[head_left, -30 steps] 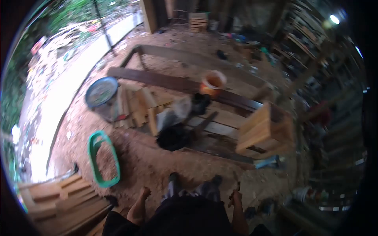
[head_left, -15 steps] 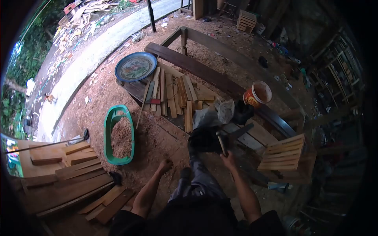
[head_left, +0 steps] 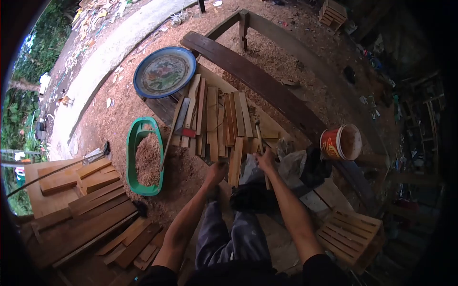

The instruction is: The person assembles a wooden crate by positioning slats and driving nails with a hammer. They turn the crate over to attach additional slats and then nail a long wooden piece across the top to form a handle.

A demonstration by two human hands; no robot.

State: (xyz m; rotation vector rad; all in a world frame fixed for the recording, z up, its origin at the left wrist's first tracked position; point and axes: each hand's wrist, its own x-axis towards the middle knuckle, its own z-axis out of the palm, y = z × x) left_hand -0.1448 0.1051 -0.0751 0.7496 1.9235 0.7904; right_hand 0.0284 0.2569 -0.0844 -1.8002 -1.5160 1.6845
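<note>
My right hand is closed round a slim wooden-handled tool, its upper end pointing away from me over the wooden strips. Below that hand lie crumpled clear plastic and a black bag or cloth. My left hand is at the near ends of the wooden strips, just left of a short light strip. Its fingers are dark and mostly hidden by the back of the hand. The strips lie side by side on a low bench, with a red-ended piece among them.
A blue-rimmed round tray sits at the bench's far left end. On the ground stands a green tub of shavings. A long dark beam runs behind the strips, with a bucket at right. A slatted crate and stacked boards flank me.
Both hands have moved forward to the bench. My left hand has come up to the strips' near ends; my right has carried the tool from above the black bag to beside the strips.
</note>
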